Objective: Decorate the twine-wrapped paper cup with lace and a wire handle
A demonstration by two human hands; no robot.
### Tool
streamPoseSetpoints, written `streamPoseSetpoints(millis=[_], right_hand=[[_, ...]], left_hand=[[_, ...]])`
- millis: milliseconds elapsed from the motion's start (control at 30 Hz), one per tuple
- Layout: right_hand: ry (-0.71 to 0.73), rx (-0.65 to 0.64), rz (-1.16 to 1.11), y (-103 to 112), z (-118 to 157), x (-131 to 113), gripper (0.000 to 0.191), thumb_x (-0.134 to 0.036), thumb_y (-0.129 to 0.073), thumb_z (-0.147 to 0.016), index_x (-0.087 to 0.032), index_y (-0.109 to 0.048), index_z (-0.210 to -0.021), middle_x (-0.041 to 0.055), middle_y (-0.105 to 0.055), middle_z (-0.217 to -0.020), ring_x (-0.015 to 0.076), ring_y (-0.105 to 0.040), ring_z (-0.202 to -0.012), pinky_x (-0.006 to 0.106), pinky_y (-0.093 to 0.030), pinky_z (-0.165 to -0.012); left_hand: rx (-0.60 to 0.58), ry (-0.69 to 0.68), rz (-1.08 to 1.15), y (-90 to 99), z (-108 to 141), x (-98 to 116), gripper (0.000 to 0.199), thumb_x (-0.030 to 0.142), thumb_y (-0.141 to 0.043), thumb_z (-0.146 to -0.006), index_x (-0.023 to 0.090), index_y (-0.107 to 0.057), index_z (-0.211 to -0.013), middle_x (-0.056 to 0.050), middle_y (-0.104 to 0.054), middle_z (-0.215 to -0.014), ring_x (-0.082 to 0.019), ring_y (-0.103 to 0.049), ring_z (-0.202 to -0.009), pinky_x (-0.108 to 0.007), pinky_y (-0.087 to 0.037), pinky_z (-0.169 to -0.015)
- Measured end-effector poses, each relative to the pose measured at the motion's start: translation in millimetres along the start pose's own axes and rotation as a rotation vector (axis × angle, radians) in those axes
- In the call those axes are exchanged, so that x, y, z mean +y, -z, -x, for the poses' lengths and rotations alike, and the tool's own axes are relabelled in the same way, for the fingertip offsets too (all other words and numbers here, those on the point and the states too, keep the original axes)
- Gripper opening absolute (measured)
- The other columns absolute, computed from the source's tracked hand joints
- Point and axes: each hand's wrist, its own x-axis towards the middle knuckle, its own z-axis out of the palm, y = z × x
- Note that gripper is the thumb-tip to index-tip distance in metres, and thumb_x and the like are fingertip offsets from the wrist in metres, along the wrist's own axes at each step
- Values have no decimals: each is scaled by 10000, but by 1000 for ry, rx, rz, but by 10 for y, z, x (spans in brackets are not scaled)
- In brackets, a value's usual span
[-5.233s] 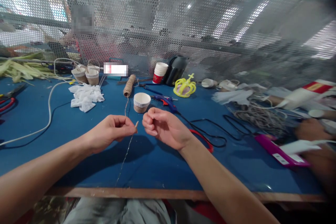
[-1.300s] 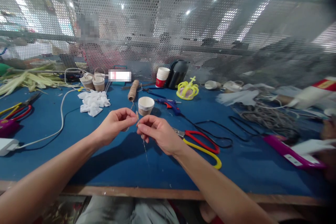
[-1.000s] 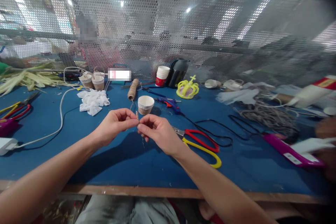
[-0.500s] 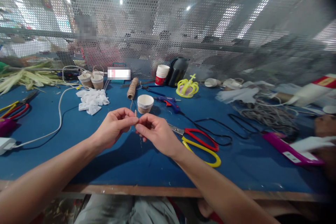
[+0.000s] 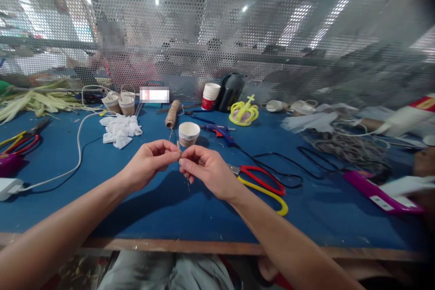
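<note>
Pinching twine (image 5: 178, 146), the left hand (image 5: 146, 163) and right hand (image 5: 210, 172) hide part of it between closed fingertips. A blue tabletop (image 5: 217, 224) spreads beneath the fingers; beyond, a perforated metal screen (image 5: 204, 22) veils the room. A paper cup (image 5: 189, 134) stands just past the fingers; scissors (image 5: 244, 170) lie to their right, blades partly covered.

Craft workshop: glue gun (image 5: 219, 132), twine (image 5: 172, 114)
</note>
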Motion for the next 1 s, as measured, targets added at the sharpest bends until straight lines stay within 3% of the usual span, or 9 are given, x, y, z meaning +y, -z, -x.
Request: streamPoseSetpoints(millis=[400,633,767,1000], right_hand=[[76,139,266,-46,27,58,121,-293,-549,-760,-173,-532,-757,-10,-528,-654,74,-469,-509,207,-423,-452],[-55,-129,-116,4,10,14,164,-301,-592,-730,-156,-517,-752,-33,-520,-600,60,-466,-470,185,-401,-404],[-43,-49,-159,-5,3,19,196,-270,-653,-672,-155,-497,-702,-52,-502,-566,54,-465,-461,171,-398,-397],[-6,62,84,-16,-1,13,138,-264,-585,-723,-155,-502,-718,-50,-490,-577,52,-468,-436,189,-413,-416]], left_hand=[[65,-23,-43,-26,4,-48,173,240,-701,-628,128,-569,-636,48,-494,-523,-19,-335,-439,-178,-204,-417],[-56,47,70,-22,15,-18,179,247,-706,-625,129,-573,-644,24,-531,-581,-39,-425,-474,-176,-268,-438],[-40,34,77,-16,7,-25,168,242,-700,-635,123,-584,-661,9,-554,-643,-31,-414,-481,-174,-266,-436],[27,-1,-12,-6,4,-46,182,232,-711,-618,133,-601,-724,28,-535,-616,-16,-363,-461,-166,-230,-418]])
